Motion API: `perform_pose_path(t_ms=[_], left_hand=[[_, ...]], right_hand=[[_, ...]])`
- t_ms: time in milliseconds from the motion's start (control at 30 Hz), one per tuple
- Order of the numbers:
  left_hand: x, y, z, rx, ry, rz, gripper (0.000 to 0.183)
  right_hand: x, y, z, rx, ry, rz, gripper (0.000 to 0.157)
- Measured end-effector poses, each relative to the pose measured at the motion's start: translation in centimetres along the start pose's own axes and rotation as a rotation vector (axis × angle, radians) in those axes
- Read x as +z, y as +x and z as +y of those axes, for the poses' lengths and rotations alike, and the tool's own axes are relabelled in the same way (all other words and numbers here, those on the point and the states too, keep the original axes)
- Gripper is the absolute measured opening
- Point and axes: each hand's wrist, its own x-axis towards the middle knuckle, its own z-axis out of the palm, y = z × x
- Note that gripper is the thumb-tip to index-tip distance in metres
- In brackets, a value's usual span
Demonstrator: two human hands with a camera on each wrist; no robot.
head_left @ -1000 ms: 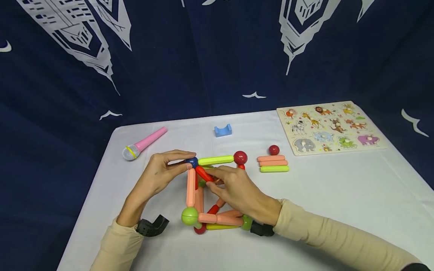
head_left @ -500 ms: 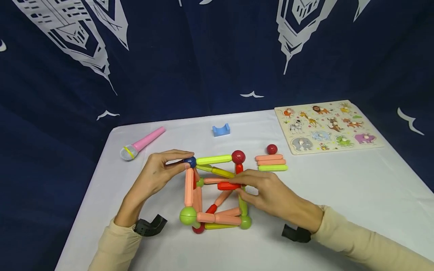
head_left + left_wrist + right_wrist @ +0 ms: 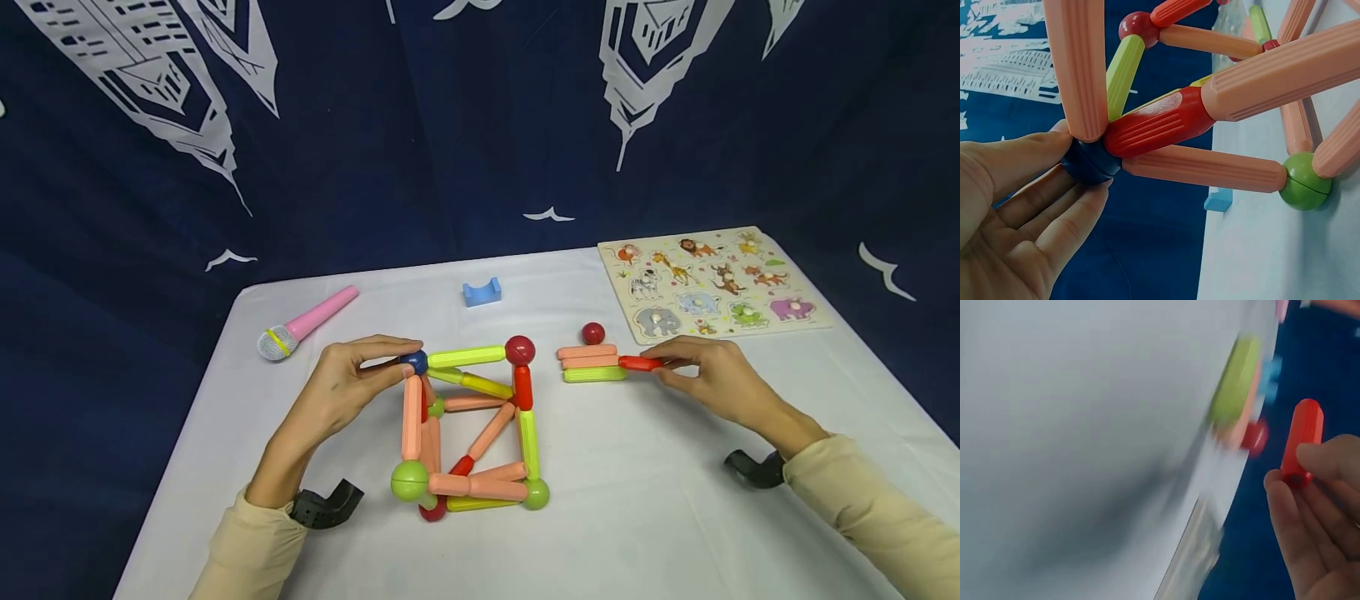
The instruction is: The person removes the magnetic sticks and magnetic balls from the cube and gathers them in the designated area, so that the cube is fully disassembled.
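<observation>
My left hand [image 3: 337,385] pinches a dark blue ball [image 3: 415,361] at the upper left corner of a frame built from sticks and balls. In the left wrist view, salmon, red and yellow-green sticks meet at that blue ball [image 3: 1091,164]. A green ball [image 3: 410,481] and a red ball [image 3: 520,350] mark other corners of the frame. Out to the right, my right hand [image 3: 720,379] holds a short red stick [image 3: 640,363] between thumb and fingers. Its tip overlaps the end of the loose salmon sticks [image 3: 588,357] in the head view.
A yellow-green stick [image 3: 595,376] lies alongside the salmon ones, with a loose red ball [image 3: 592,333] behind. An animal puzzle board [image 3: 708,283] occupies the back right. Farther back are a blue cradle-shaped block [image 3: 482,292] and a pink toy microphone [image 3: 307,323].
My right hand has carried the red stick away from the frame, rightward to the loose sticks. My left hand keeps its pinch on the blue ball.
</observation>
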Motion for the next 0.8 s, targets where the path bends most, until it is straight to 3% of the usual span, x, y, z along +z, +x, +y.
perform_pose_path(t_ms=[167,267,500,800], left_hand=[[0.0,0.0,0.0,-0.006,-0.014,0.009,0.027],[0.0,0.0,-0.1,-0.013,-0.028,0.009,0.027],[0.2,0.1,-0.1,-0.005,-0.044,0.003,0.026],[0.0,0.1,-0.2,0.011,-0.029,0.001,0.027]], right_hand=[[-0.9,0.6,3.6,0.116,-0.008,-0.033,0.028],[-0.6,1.0,4.7,0.14,0.004,-0.075,0.025],[1.0,1.8,4.7,0.146,-0.016,-0.138,0.025],[1.4,2.0,3.9,0.105,-0.032,-0.118,0.033]])
